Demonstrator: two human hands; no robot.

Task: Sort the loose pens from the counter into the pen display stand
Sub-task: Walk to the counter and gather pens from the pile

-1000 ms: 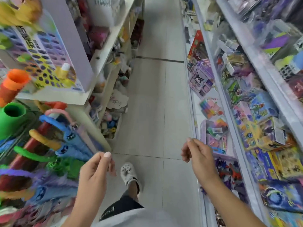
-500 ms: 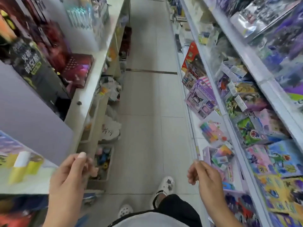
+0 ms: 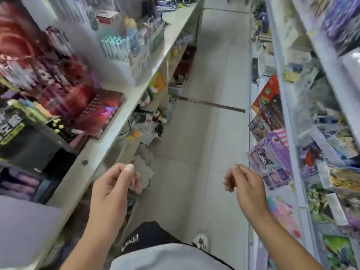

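Left hand: the left hand (image 3: 113,190) hangs with fingers loosely curled, holding nothing.
Right hand: the right hand (image 3: 247,184) is the same, loosely curled and empty.
Pens: pale blue-capped pens (image 3: 115,46) stand packed in a clear stand on the white counter (image 3: 120,106) ahead on the left, well apart from both hands; loose pens cannot be made out.
Risk: smooth, thin, round pens would likely roll off the glossy counter edge onto the tiled floor (image 3: 204,133) if brushed.
Textures: the boxes (image 3: 272,158) on the right look glossy; everything is motion-blurred.
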